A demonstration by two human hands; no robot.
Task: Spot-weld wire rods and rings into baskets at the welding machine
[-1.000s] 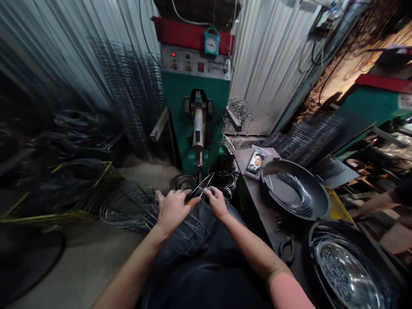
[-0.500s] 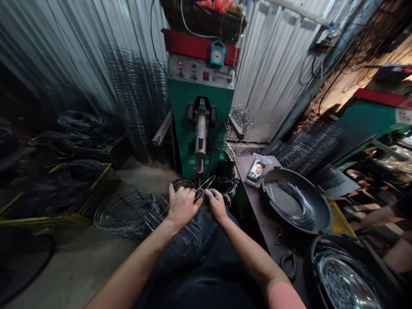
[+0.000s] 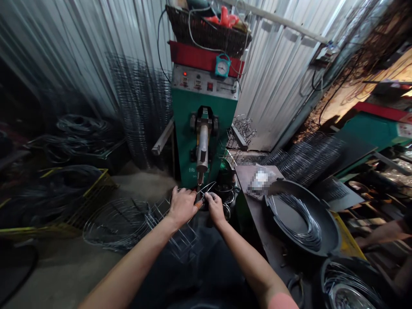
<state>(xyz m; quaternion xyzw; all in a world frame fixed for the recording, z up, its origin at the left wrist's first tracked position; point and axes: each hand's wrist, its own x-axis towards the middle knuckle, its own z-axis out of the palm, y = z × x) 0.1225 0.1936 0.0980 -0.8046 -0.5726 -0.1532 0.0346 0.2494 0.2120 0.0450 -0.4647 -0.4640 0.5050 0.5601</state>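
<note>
My left hand (image 3: 180, 206) is closed on the top edge of a wire grid basket (image 3: 174, 227) that rests over my lap. My right hand (image 3: 214, 207) pinches a thin bent wire piece (image 3: 206, 188) against that basket. Both hands hold these parts just below the vertical electrode (image 3: 202, 150) of a green spot-welding machine (image 3: 202, 111). A round wire frame (image 3: 119, 221) hangs off the basket to the left, over the floor.
On a dark bench at right stand a black pan (image 3: 302, 216) with wire rings and another pan (image 3: 350, 285) of metal parts. Wire racks (image 3: 138, 107) lean on the corrugated wall. A yellow crate (image 3: 64, 193) sits left. Another person's arm (image 3: 383, 234) reaches in at right.
Both hands moved the basket and wire piece up and forward, closer to the welder's electrode. The camera tilted upward, showing the basket on top of the machine.
</note>
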